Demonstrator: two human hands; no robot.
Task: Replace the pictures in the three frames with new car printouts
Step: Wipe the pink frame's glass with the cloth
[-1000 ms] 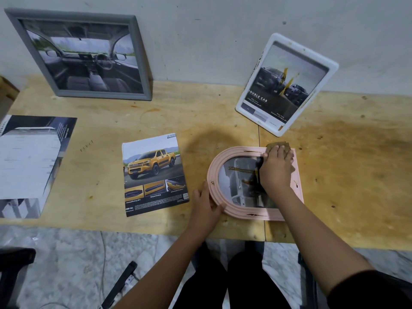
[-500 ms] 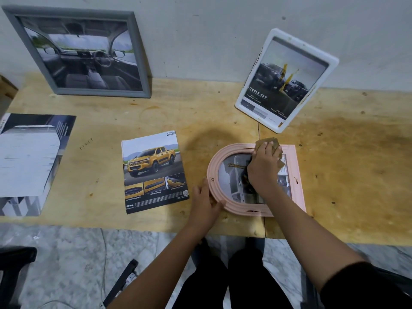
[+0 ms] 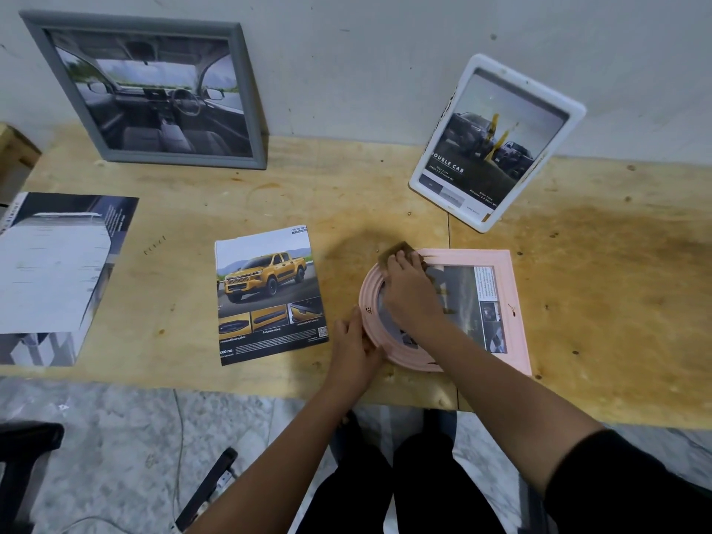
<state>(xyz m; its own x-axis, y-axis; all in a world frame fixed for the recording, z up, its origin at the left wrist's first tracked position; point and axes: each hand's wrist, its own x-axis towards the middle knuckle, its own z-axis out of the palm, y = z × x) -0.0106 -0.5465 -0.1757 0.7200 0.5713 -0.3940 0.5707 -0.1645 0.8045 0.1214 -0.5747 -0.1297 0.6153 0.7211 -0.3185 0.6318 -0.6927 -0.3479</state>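
The right hand [image 3: 408,292] is clutching a brown pad [image 3: 393,250] on the pink frame [image 3: 497,260] lying near the table's [image 3: 597,302] front edge, left hand [image 3: 354,352] pinching its rim; hard rubbing could skid it off.

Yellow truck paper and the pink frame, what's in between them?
In the head view, only bare wooden table and the left hand, holding the pink frame by its rounded edge.
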